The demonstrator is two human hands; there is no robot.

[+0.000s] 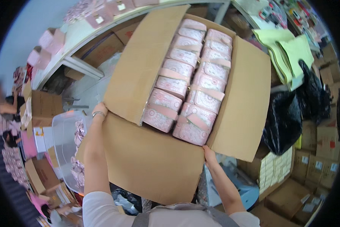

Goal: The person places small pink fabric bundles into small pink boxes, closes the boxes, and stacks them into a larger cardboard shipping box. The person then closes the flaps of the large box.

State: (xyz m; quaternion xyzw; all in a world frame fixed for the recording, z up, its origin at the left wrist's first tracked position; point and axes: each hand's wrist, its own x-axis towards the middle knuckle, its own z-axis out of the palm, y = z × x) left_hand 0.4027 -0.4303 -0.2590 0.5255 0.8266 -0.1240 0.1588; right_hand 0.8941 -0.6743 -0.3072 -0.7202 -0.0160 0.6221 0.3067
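Note:
A large cardboard box (155, 161) with spread flaps fills the middle of the view. Two rows of pink patterned cases (174, 69) with pink straps are packed tightly inside it. My left hand (100, 109) grips the box where the left flap (138, 65) meets the near flap. At the near right corner, beside the right flap (243, 102), my right hand (209, 154) holds the box edge. The fingers of both hands are partly hidden by the cardboard.
A white table (81, 45) with pink cases runs along the upper left. A clear plastic bin (64, 147) stands left of the box. Black plastic bags (283, 122) hang at right, near stacked cartons (326, 144). Other people (9, 105) are at the far left.

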